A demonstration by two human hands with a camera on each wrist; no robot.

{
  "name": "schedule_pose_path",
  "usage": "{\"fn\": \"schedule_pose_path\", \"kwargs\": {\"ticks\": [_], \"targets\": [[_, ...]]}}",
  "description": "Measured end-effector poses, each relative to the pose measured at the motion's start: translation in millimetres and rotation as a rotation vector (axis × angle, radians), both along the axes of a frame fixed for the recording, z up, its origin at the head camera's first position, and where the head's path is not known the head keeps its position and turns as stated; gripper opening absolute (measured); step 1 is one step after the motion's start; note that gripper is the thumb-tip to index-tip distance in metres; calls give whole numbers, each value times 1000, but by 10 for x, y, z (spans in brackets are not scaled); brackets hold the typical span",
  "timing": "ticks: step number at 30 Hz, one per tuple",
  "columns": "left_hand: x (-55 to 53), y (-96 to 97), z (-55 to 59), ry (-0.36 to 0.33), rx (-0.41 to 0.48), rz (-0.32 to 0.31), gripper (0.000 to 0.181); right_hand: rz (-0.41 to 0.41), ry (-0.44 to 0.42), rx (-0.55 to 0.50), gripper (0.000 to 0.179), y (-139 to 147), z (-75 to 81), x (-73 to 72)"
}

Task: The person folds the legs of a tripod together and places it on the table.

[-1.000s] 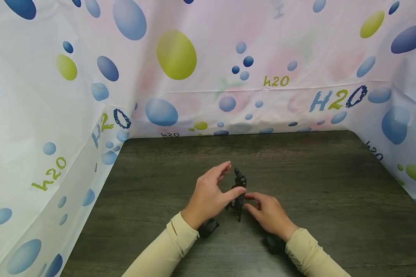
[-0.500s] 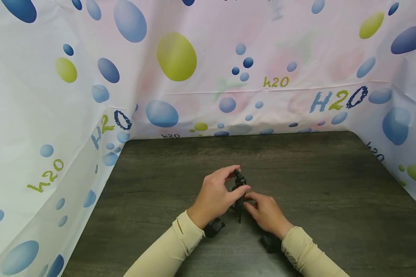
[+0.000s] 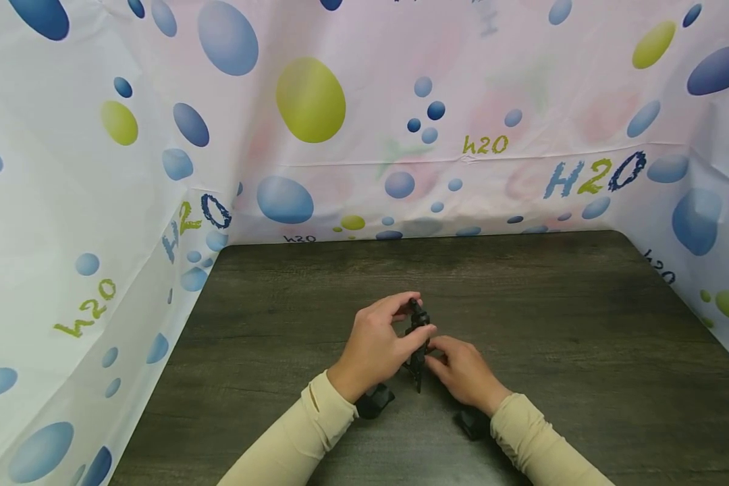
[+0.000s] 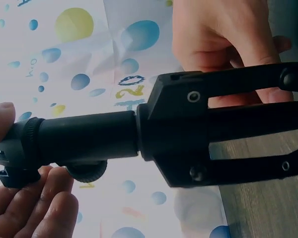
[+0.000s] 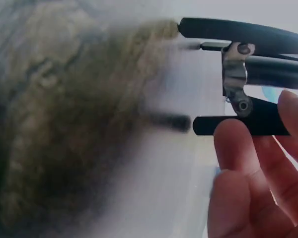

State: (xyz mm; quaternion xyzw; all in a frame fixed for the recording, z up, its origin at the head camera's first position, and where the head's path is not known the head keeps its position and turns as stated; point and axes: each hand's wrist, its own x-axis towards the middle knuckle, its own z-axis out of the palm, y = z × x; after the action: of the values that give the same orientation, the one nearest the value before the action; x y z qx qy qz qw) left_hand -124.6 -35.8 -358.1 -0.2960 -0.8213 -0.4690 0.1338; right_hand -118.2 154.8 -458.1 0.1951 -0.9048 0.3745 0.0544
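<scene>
A small black tripod [image 3: 419, 351] stands or hangs upright between the hands over the dark table; whether its feet touch the wood cannot be told. My left hand [image 3: 373, 347] holds its upper end, thumb on the near side and fingers at the far side of the head. In the left wrist view the tripod's tube [image 4: 89, 136] shows a ribbed knob [image 4: 87, 171] beneath it, and legs spread from a hinged collar. My right hand [image 3: 468, 374] pinches a lower leg [image 5: 211, 126], close to a metal brace [image 5: 235, 74] in the right wrist view.
The dark wooden table [image 3: 553, 304] reaches back to a white curtain [image 3: 364, 101] printed with blue and green ovals, which also encloses both sides. Small black objects sit below the left wrist [image 3: 340, 378] and right wrist [image 3: 501, 401].
The left hand has moved slightly right and its raised fingers have come down onto the tripod's top. The right hand has stayed on the lower part, shifting only slightly left.
</scene>
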Motion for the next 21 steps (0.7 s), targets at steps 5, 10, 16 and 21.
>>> {"fn": "schedule_pose_path", "kwargs": {"ticks": [5, 10, 16, 21], "targets": [[17, -50, 17, -6, 25, 11, 44, -37, 50, 18, 16, -1, 15, 12], [20, -113, 58, -18, 32, 31, 45, -71, 138, 72, 18, 61, 63, 6], [10, -241, 80, -54, 36, 34, 47, -60, 198, 121, 16, 166, 153, -16], [-19, -345, 76, -103, 24, 19, 42, -11, 284, 148, 16, 242, 202, -30]]}}
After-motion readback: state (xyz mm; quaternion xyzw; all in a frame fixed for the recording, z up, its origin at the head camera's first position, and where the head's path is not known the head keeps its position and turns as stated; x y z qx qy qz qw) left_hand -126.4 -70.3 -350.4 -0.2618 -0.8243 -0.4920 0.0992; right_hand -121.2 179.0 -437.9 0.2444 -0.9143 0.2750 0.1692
